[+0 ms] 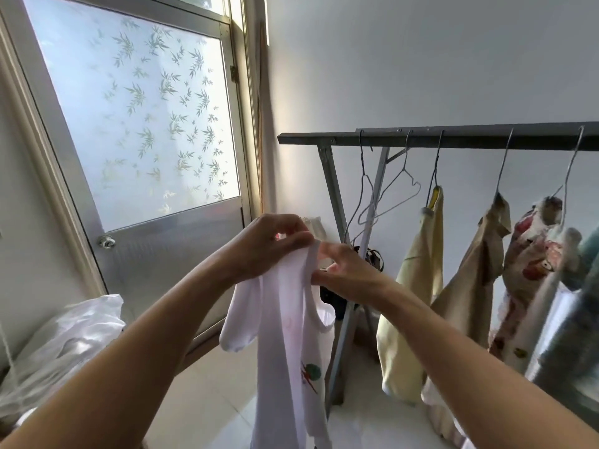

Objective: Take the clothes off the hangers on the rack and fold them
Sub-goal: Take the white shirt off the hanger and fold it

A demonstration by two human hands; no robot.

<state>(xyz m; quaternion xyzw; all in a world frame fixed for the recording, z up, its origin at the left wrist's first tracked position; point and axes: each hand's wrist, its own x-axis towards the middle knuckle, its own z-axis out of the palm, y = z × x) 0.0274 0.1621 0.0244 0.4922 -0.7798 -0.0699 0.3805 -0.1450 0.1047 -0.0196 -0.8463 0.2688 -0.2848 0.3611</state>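
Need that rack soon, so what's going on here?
A person holds a white sleeveless top up by its straps, left hand and right hand both pinching it, free of any hanger and not yet folded. Two empty wire hangers hang on the rack; a yellow garment, a tan garment and a patterned garment hang on theirs.

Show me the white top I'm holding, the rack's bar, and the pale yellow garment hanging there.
white top (282, 335), head view, on its front fabric below the straps.
rack bar (470, 141), head view, mid-length on the dark rail.
pale yellow garment (418, 286), head view, middle of its body.
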